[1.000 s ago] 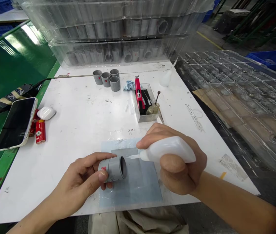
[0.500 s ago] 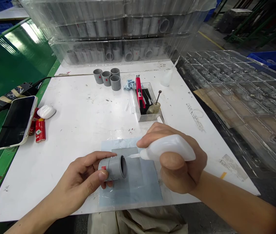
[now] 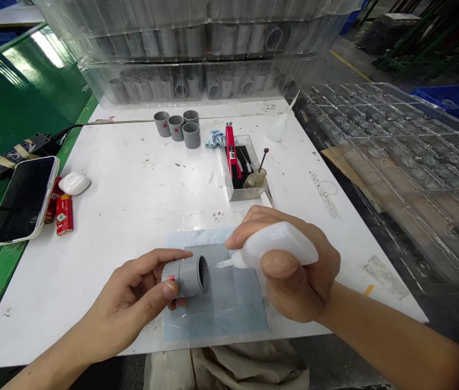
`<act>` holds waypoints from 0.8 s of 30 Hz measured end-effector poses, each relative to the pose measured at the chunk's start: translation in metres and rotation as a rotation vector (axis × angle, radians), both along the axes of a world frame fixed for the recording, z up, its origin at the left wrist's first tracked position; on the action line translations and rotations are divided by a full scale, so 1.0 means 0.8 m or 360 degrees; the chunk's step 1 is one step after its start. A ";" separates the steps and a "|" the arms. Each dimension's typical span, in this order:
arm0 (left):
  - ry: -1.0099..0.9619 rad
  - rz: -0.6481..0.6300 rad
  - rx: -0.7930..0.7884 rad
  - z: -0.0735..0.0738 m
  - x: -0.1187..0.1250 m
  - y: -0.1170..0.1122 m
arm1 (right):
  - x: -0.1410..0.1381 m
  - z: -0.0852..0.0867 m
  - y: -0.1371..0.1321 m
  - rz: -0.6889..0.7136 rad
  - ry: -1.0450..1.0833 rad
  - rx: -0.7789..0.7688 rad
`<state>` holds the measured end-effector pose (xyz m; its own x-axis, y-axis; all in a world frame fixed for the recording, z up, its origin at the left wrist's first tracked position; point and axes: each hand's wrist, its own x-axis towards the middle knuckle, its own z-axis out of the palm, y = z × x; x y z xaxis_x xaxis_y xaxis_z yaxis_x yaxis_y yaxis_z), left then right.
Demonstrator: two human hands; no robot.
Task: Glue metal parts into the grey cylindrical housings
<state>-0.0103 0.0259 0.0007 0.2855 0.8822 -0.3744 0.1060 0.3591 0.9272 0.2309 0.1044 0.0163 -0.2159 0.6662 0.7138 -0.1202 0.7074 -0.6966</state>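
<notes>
My left hand (image 3: pixel 132 303) is closed around a grey plastic pipe fitting (image 3: pixel 187 277) with a small red label, its open end facing right. A white squeeze bottle (image 3: pixel 280 246) is gripped in my right hand (image 3: pixel 306 287), thumb pressed on its near side. The bottle's thin nozzle points left, close to the fitting's open rim; whether it touches cannot be told. Both are held above a light blue cloth (image 3: pixel 246 314) under clear plastic at the table's front edge.
Several grey fittings (image 3: pixel 191 135) stand upright farther back. A clear box (image 3: pixel 249 193) holds a red cutter (image 3: pixel 231 151) and a small jar (image 3: pixel 256 179). A second bottle (image 3: pixel 277 130) lies behind. On the left are a phone (image 3: pixel 22 200) and red batteries (image 3: pixel 64 215). Stacked clear trays (image 3: pixel 197 81) line the back.
The bottle in my right hand has tilted slightly and shifted a little left. My left hand keeps its grip on the fitting. The whole view has shifted slightly.
</notes>
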 end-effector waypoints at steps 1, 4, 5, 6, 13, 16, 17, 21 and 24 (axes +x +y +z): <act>0.0004 0.0001 0.0000 0.000 0.000 -0.001 | 0.000 0.000 0.000 0.0014 -0.0023 -0.0021; 0.0009 0.0001 0.0011 -0.002 -0.001 -0.002 | 0.001 -0.003 0.000 0.0000 -0.0023 -0.0034; 0.0018 0.0001 0.0009 -0.002 -0.001 -0.002 | 0.002 -0.005 0.001 -0.0018 0.0008 -0.0008; 0.0027 0.0001 0.0010 -0.003 0.000 -0.002 | 0.001 -0.008 0.002 -0.0034 0.0042 0.0025; 0.0095 -0.0002 -0.0007 -0.003 -0.002 -0.001 | 0.000 -0.010 0.003 -0.0004 0.0103 -0.0031; 0.0115 -0.0013 0.0015 -0.003 -0.003 -0.003 | 0.000 -0.006 0.001 0.0016 0.0089 -0.0086; 0.0119 -0.0017 0.0020 -0.003 -0.003 -0.003 | 0.000 -0.005 0.001 0.0026 0.0079 -0.0106; 0.0107 -0.0005 0.0040 -0.003 -0.002 -0.003 | 0.001 -0.002 0.002 0.0098 0.0048 -0.0142; 0.0084 0.0020 0.0035 -0.001 0.000 -0.003 | 0.001 0.001 0.001 0.0167 0.0047 -0.0191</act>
